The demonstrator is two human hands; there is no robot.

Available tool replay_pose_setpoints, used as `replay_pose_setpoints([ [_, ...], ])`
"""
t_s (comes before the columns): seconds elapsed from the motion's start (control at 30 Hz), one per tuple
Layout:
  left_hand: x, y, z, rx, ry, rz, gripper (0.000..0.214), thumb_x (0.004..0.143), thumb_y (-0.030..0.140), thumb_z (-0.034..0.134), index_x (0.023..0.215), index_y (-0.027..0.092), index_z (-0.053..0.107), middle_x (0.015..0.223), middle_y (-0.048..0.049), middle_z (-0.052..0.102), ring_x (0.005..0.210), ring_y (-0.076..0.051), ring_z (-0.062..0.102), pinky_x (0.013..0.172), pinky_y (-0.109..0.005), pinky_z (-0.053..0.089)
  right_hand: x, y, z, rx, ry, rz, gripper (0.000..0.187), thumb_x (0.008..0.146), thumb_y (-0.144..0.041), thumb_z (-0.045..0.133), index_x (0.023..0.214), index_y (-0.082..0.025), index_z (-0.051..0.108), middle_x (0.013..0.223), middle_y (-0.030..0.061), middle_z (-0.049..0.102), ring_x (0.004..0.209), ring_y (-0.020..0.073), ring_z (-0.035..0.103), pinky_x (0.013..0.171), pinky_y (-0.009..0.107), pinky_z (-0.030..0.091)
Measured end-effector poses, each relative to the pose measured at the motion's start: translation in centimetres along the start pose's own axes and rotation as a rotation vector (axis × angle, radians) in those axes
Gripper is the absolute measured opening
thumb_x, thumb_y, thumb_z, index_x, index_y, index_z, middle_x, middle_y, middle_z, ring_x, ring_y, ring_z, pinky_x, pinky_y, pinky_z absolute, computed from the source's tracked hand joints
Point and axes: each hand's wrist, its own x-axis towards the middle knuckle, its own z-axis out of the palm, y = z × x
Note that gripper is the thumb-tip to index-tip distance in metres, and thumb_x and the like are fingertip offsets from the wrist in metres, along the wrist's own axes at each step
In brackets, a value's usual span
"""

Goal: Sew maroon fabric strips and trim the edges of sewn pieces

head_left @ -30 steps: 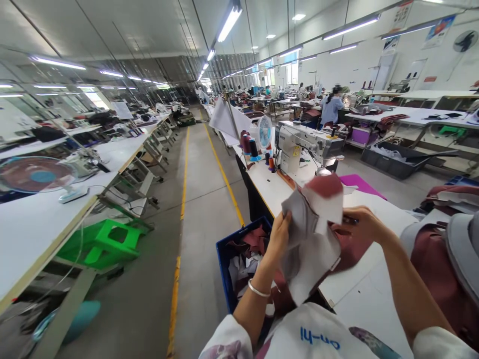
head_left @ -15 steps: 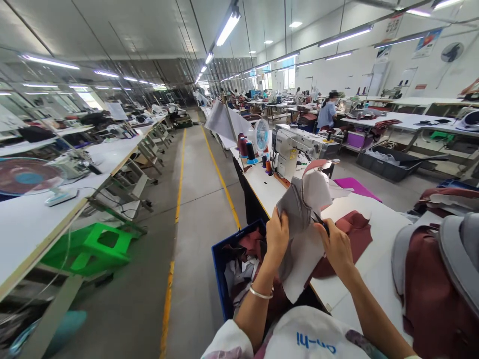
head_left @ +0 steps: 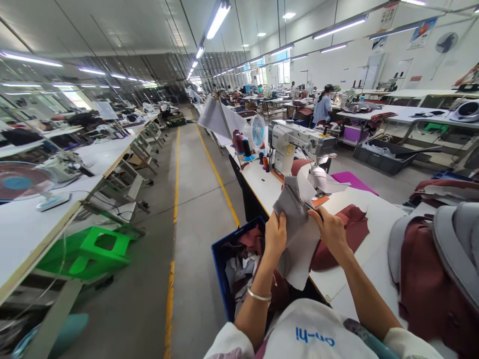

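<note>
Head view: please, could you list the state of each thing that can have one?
Left hand: closed on the grey piece.
Right hand: fingers bent at the grey piece; grip partly hidden.
Grey piece: held up, bent.
Maroon piece: on the table, creased.
Blue bin: open, scraps inside.
Sewing machine: lit below its head.
Ceiling lights: on.
Small fan: upright; whether running, cannot tell.

Tube lights [head_left: 219, 20] are glowing in rows overhead, a white wall [head_left: 350, 63] is rising on my right, windows [head_left: 283, 72] are shining far off, yellow lines [head_left: 176, 174] are running down the grey floor [head_left: 202, 199], long white tables [head_left: 101, 162] are flanking it.
</note>
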Motion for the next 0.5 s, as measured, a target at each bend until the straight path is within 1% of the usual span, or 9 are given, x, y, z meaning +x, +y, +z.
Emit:
replay_pose_setpoints([
  [0.1,0.1,-0.3,0.0,-0.049,-0.02,-0.002,0.031,0.095,0.032,0.037,0.104,0.014,0.061,0.109,-0.0122,0.067,0.106,-0.023,0.06,0.094,-0.033,0.044,0.1,0.5,0.2,0.045,0.013,-0.087,0.064,0.095,-0.064,0.018,0.081,-0.019,0.06,0.062,0.0058,0.062,0.055,0.0181,0.057,0.054,0.026,0.026],
  [0.17,0.3,-0.6,0.0,-0.076,-0.022,-0.019,0.031,0.094,0.032,0.038,0.105,0.014,0.061,0.109,-0.0119,0.066,0.106,-0.022,0.059,0.096,-0.033,0.043,0.1,0.7,0.2,0.091,0.041,-0.104,0.063,0.095,-0.064,0.019,0.079,-0.019,0.06,0.061,0.0047,0.061,0.053,0.0168,0.055,0.055,0.026,0.027],
  [0.27,0.4,-1.0,-0.2,-0.114,-0.016,-0.049,0.03,0.093,0.031,0.041,0.106,0.013,0.062,0.113,-0.0115,0.065,0.109,-0.022,0.058,0.098,-0.033,0.041,-0.2,1.3,0.0,0.223,0.126,-0.047,0.06,0.095,-0.065,0.023,0.081,-0.019,0.059,0.06,0.0027,0.057,0.053,0.0157,0.052,0.055,0.025,0.031],
  [0.33,0.5,-1.0,-0.3,-0.144,-0.019,-0.057,0.029,0.092,0.03,0.044,0.105,0.013,0.063,0.112,-0.0111,0.066,0.109,-0.023,0.058,0.099,-0.033,0.041,-0.6,1.9,0.0,0.325,0.163,-0.013,0.055,0.092,-0.066,0.03,0.088,-0.018,0.058,0.064,0.0016,0.056,0.057,0.0159,0.052,0.058,0.025,0.036],
  [0.37,0.6,-0.9,-0.3,-0.164,-0.025,-0.061,0.029,0.091,0.031,0.045,0.104,0.013,0.063,0.111,-0.0108,0.066,0.108,-0.023,0.058,0.098,-0.033,0.041,-0.8,2.3,0.2,0.371,0.151,-0.009,0.053,0.09,-0.067,0.037,0.093,-0.018,0.057,0.067,0.0009,0.056,0.059,0.0156,0.052,0.06,0.025,0.038],
  [0.43,1.0,-0.5,-0.3,-0.225,-0.051,-0.079,0.03,0.091,0.033,0.047,0.105,0.013,0.064,0.11,-0.0098,0.067,0.106,-0.023,0.059,0.098,-0.034,0.041,-1.4,2.9,0.7,0.447,0.064,-0.022,0.049,0.081,-0.066,0.055,0.095,-0.019,0.055,0.068,-0.002,0.054,0.057,0.0134,0.049,0.06,0.024,0.04],
  [0.5,1.9,-0.6,-0.1,-0.335,-0.114,-0.1,0.034,0.09,0.038,0.05,0.111,0.014,0.063,0.11,-0.0084,0.068,0.108,-0.023,0.058,0.099,-0.035,0.042,-1.8,3.5,0.9,0.534,-0.01,-0.033,0.041,0.075,-0.057,0.067,0.083,-0.02,0.051,0.062,-0.0062,0.046,0.052,0.0101,0.041,0.056,0.022,0.037],
])
